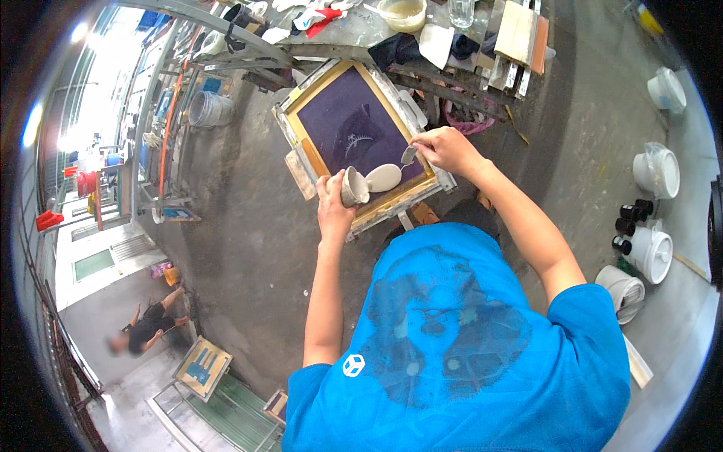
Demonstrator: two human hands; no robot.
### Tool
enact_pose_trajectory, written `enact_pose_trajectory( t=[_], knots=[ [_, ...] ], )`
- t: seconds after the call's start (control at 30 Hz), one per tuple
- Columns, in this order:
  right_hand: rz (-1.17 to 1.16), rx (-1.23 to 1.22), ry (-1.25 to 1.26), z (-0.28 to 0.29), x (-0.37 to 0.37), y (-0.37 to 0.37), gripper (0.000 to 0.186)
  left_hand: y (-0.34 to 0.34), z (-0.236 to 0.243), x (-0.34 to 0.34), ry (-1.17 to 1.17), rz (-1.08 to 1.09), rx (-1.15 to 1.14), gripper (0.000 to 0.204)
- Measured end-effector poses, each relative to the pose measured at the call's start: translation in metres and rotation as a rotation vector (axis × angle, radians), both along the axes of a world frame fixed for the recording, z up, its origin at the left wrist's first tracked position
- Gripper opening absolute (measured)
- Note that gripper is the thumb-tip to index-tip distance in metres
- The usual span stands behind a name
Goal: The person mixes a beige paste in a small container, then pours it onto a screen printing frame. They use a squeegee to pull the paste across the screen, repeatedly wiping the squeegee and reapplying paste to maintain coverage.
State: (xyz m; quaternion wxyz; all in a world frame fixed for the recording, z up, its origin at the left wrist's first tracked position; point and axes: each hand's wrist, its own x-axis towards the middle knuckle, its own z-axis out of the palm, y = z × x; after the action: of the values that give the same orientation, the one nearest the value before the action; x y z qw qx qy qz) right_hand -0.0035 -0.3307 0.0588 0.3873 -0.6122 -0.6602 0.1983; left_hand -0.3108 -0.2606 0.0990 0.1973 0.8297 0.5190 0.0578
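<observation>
A wooden-framed printing screen with dark purple mesh lies tilted in front of me, a pale curved motif near its middle. My left hand is closed round a small cup, held tipped over the frame's near edge, with whitish paste at its lip. Beside the cup, an oval pool of whitish paste lies on the mesh. My right hand pinches the handle of a small spoon or spatula, its coated blade just above the right end of the pool.
Beyond the screen stands a cluttered worktable with a bowl of pale paste, a glass, cloths and stacked boards. White buckets and black jars line the right wall. At far left, another person is by the wall.
</observation>
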Motion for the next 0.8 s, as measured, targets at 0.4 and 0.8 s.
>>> enact_pose_trajectory(
  t=[0.4, 0.8],
  knots=[
    [-0.077, 0.004, 0.045, -0.025, -0.007, -0.009, 0.02, -0.002, 0.053, 0.074, -0.014, -0.252, 0.034, 0.085],
    [0.15, 0.13, 0.232, 0.007, -0.019, -0.003, 0.026, 0.05, 0.009, 0.039, -0.069, -0.285, -0.065, 0.095]
  ],
)
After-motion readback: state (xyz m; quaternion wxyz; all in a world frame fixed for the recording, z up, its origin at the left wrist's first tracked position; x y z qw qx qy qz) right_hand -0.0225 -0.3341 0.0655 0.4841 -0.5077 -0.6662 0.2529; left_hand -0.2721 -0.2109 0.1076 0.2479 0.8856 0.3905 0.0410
